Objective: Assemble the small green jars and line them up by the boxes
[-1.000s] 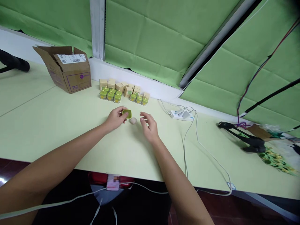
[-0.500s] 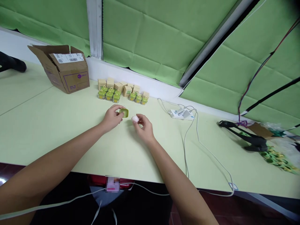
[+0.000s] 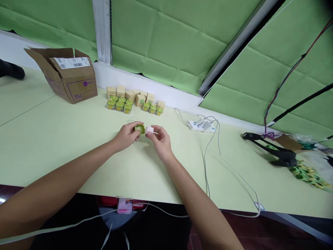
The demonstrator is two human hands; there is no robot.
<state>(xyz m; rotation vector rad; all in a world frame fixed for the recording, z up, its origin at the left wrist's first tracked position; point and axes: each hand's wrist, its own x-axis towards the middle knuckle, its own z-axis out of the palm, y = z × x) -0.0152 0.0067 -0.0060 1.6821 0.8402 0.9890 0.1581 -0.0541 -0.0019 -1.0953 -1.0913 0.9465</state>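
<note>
My left hand [image 3: 127, 136] is closed on a small green lid [image 3: 139, 129], its hollow inside turned towards me and to the right. Between the fingertips of my right hand [image 3: 161, 140] is a small white, rounded block [image 3: 149, 130], close by the lid's right edge; whether the two touch I cannot tell. Just behind my left fingers a clear container [image 3: 133, 119] stands on the table, partly hidden. Farther back are several small clear jars with green lids and loops [image 3: 120, 105].
Small tan boxes [image 3: 141, 100] line the wall behind the jars. An opened cardboard box [image 3: 80, 86] stands back left. To the right lie a power strip [image 3: 201, 125] with white cables, a black stand [image 3: 282, 156] and a pile of green parts [image 3: 307, 175].
My hands have come closer together, bringing the white block up beside the green lid. The clear container behind my left hand now shows more plainly.
</note>
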